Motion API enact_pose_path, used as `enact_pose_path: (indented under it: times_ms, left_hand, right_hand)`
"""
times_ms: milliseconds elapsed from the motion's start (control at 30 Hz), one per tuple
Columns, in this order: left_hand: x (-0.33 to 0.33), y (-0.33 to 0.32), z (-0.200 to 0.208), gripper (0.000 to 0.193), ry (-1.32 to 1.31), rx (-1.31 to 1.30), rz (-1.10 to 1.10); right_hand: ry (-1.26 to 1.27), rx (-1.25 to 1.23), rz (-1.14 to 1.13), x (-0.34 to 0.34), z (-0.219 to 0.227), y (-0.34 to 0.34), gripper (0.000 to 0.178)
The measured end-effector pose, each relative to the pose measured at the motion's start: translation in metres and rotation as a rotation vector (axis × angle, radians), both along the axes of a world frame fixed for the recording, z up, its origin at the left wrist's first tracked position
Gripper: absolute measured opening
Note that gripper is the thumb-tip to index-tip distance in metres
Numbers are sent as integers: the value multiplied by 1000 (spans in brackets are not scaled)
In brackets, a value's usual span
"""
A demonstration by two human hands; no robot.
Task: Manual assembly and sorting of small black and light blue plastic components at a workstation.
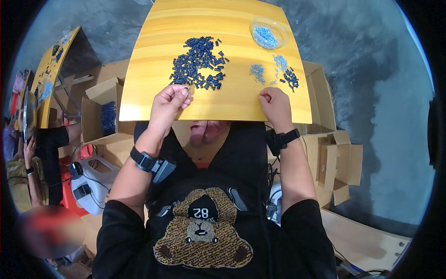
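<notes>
My left hand [170,103] is closed in a pinch at the near left of the yellow wooden table [241,104]. A small dark part [186,89] shows at its fingertips, apparently black like the pieces in the heap beyond. That heap of small black cylindrical parts [197,60] lies just past the hand. My right hand [277,106] is closed near the table's right front, thumb and finger together; whatever they hold is hidden. Beyond it lie a small pile of silvery pins or screws [257,72], another silvery pile [280,62] and a smaller group of black parts [291,79].
A clear round tub of silvery small parts [265,37] stands at the far right of the table. Cardboard boxes flank it, one left [100,109] with dark contents and one right [341,162]. At left, another person [30,172] sits by a second table [51,74].
</notes>
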State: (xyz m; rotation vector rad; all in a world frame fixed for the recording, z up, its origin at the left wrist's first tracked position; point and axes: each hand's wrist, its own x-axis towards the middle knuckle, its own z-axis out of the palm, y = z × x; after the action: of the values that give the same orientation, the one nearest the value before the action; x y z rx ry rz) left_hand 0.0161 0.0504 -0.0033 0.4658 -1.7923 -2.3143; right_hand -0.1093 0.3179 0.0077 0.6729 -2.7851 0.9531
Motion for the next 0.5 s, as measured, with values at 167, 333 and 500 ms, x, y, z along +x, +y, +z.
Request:
enact_pose_path:
  times_ms: [167,333,500]
  left_hand:
    - [1,-4,-19,13,43,-10,-17]
    - [3,-10,-13,12,58,48,-15]
    - [5,-13,-22,11,93,32,-39]
  right_hand:
    - [24,-47,19,-14,5,-9,8]
    - [107,-56,30,-26,9,-22,7]
    - [80,23,11,-37,3,-29,8]
